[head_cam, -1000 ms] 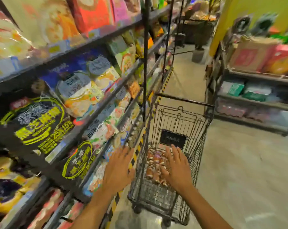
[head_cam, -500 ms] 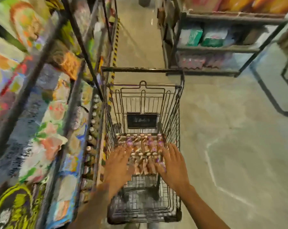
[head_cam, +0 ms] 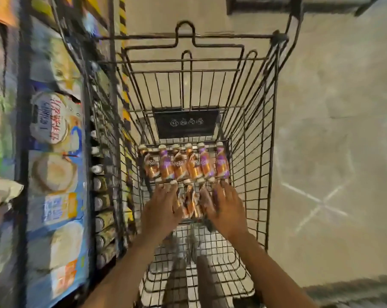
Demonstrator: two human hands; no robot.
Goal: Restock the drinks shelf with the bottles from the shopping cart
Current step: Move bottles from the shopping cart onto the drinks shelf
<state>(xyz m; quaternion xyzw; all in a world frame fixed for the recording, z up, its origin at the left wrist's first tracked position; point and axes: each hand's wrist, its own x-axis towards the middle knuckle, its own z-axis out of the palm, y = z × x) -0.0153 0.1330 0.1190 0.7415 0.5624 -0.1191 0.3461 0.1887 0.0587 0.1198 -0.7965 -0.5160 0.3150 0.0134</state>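
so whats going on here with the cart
A person is leaning over a wire shopping cart parked beside a store shelf. Both hands reach down into it: the left hand and right hand are spread over a batch of small orange-and-purple bottles lying on the cart's floor. No bottle is lifted yet. The shelf's low tier already holds a row of bottles.

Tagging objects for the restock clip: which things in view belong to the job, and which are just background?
Belongs to the job:
- bottles lying in rows in the shopping cart
- left hand and right hand, both open over the near row
- drinks shelf, a low row of bottles left of the cart

Background:
- snack bags on the upper shelves
- floor markings
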